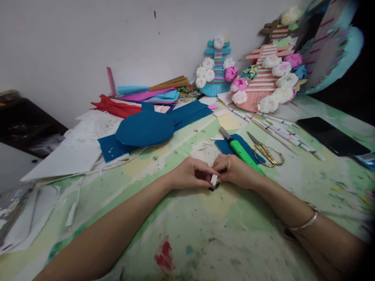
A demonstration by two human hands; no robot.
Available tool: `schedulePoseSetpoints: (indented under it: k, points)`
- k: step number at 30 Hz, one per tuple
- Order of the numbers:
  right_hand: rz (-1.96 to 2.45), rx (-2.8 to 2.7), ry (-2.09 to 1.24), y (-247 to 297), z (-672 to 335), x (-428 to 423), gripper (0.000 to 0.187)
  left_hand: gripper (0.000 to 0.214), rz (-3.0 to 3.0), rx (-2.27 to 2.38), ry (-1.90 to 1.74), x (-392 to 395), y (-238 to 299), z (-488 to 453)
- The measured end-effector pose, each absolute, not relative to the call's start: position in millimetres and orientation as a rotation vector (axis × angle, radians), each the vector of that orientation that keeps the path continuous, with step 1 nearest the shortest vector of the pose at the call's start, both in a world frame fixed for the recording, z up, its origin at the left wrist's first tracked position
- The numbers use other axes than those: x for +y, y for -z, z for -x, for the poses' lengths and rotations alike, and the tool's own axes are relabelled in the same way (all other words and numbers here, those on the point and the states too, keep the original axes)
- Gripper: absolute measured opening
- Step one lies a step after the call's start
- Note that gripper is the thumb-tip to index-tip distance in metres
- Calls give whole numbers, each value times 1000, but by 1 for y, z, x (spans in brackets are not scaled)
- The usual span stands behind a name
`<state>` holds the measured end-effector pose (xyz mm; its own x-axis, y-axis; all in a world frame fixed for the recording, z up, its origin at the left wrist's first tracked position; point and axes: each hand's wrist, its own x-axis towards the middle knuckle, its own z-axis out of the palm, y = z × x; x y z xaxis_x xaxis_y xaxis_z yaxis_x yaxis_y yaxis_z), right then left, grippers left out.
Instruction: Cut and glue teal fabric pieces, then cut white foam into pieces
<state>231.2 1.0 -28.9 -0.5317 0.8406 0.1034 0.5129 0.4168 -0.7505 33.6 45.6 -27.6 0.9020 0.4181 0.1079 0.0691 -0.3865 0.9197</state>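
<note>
My left hand [190,173] and my right hand [238,170] meet over the table, fingers pinched together. Between their fingertips is a small white block [214,180], its material too small to make out. Just beyond my right hand lies a green-handled cutter knife [241,151], its blade pointing away. Under the knife is a dark blue sheet [224,147]. Gold-handled scissors [268,154] rest partly on that sheet. Small white strips [216,138] are scattered beyond my fingers.
A blue lute-shaped cutout [145,128] lies at the left, near white sheets [70,152] and red crepe paper [117,107]. Flower-decorated blue [215,89] and pink [253,97] lute models stand against the wall. Several marker pens [288,136] and a phone [332,134] lie at the right.
</note>
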Motion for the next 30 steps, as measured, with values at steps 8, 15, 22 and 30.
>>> schedulePoseSetpoints:
  k: [8, 15, 22, 30]
  points:
    - [1324, -2012, -947, 26, -236, -8, 14, 13, -2162, 480, -537, 34, 28, -37]
    - [1489, -1652, -854, 16, -227, -28, 15, 7, -2298, 775, -849, 20, 32, -42]
    - [1575, -1707, -696, 16, -209, -35, 6, 11, -2364, 835, -873, 18, 31, -44]
    - [1456, -1689, -759, 26, -219, -26, 6, 13, -2198, 824, -762, 31, 21, -33]
